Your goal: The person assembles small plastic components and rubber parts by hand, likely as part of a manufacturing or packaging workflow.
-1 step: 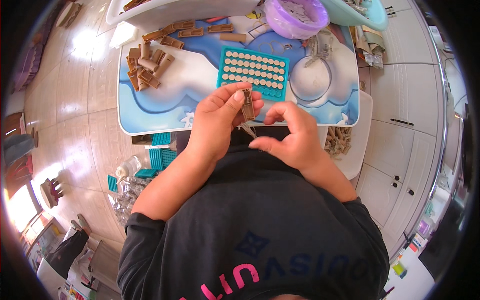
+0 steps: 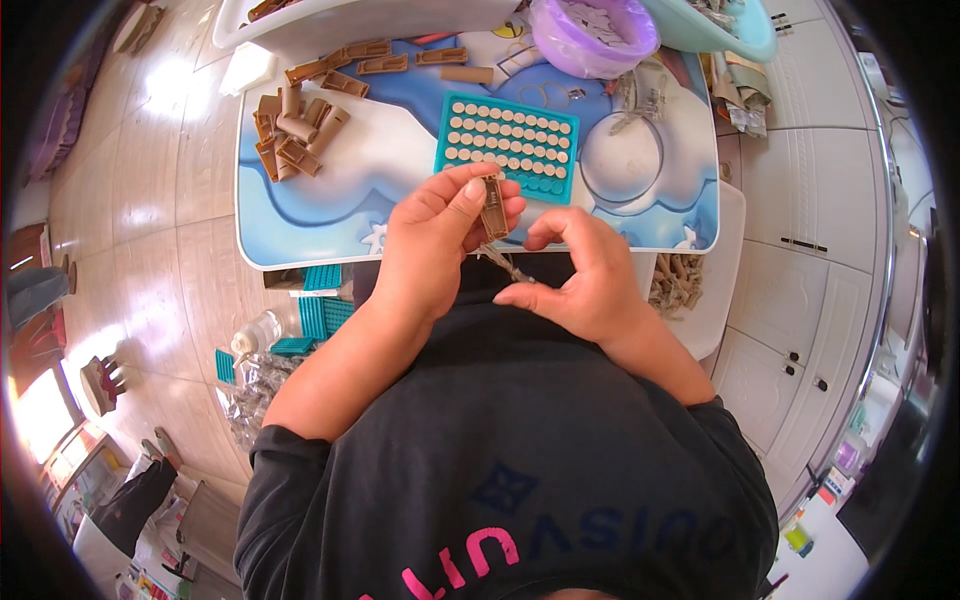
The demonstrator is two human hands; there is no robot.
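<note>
Your right hand (image 2: 585, 272) has shifted slightly since the earlier frame, its thumb lower and the gap to its fingers a little wider, while the brown piece (image 2: 493, 212) has moved only a touch. You are grasping that piece in your left hand (image 2: 430, 225), thumb on its near face and fingers behind, in front of the table's near edge. Your right hand grips nothing that shows: its forefinger is curled, its thumb stands well apart. Between the hands, below the piece, hang some thin strands (image 2: 506, 264); whether your right hand touches them, you cannot tell from this view.

Just beyond your left fingertips lies a teal tray (image 2: 561, 190) with rows of pale discs (image 2: 505, 129). Left of it on the table (image 2: 360, 195) is a heap of brown pieces (image 2: 297, 128), with more in a scatter behind. Toward the far side sits a purple bowl (image 2: 548, 52), lined with clear plastic.
</note>
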